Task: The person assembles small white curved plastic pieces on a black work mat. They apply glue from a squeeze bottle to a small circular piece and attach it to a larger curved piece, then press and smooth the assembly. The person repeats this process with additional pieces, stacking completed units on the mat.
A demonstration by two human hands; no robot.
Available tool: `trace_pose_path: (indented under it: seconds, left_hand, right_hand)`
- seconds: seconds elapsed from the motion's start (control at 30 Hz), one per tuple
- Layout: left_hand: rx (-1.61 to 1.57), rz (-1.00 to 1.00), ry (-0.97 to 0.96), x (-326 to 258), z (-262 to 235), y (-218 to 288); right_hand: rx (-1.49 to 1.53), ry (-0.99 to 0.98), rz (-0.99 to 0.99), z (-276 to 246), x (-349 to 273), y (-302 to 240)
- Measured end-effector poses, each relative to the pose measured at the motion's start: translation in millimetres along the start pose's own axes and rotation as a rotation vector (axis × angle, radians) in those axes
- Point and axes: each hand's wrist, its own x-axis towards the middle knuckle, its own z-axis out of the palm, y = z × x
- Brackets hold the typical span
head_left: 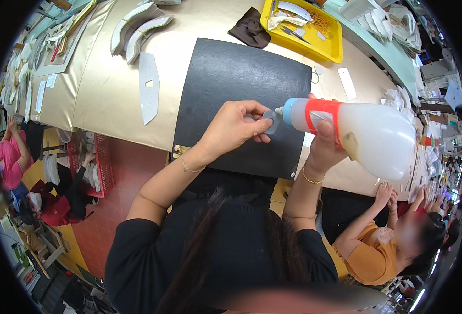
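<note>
Over a black board [231, 68], my left hand [238, 123] pinches a small grey-blue piece [273, 124] between thumb and fingers. My right hand [324, 144] is wrapped round a large translucent squeeze bottle [380, 133] with a red band and a light-blue cap. The bottle lies tilted almost level, its nozzle pointing left, close beside the small piece. Whether the nozzle touches the piece, I cannot tell. Part of the piece is hidden behind my fingers.
A yellow tray [338, 39] with scissors and strings stands at the far right, beside a dark cloth [249, 29]. Left of the board lie a grey template [148, 89] and curved white stacks [131, 31]. A co-worker in orange [369, 256] sits at the right; a red crate [105, 165] stands left.
</note>
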Motion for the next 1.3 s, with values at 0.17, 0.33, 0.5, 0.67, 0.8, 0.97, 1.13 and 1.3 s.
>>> trace_pose_path:
  seconds: [0.17,0.33,0.5,0.67,0.8,0.97,1.13,1.3]
  left_hand:
    - [-0.011,-0.01,-0.019,1.2,1.7,1.7]
    - [-0.062,-0.036,-0.039,1.5,-0.4,1.7]
    - [-0.085,0.009,-0.056,4.4,-6.4,-0.7]
    - [-0.017,0.045,0.009,5.9,-4.5,-2.8]
    - [0.001,0.06,0.051,4.5,-1.5,-2.4]
    - [-0.005,0.072,0.067,2.1,1.7,0.1]
    - [-0.048,0.091,0.063,0.5,1.1,3.0]
    - [-0.024,0.087,0.061,0.8,1.3,2.0]
  right_hand:
    - [-0.009,0.006,-0.001,1.3,-0.7,-0.4]
    - [0.072,0.158,-0.052,0.3,4.3,1.7]
    - [0.067,0.313,0.025,-14.8,8.4,-6.2]
    - [0.053,0.207,0.053,-12.9,-9.7,-9.3]
    - [0.023,0.115,-0.013,-7.2,-19.8,-8.3]
    - [0.042,0.057,0.018,-6.2,-22.7,-10.4]
    - [0.043,0.007,0.081,-9.4,-27.4,-15.3]
    - [0.085,0.084,-0.012,-11.5,-22.9,-11.7]
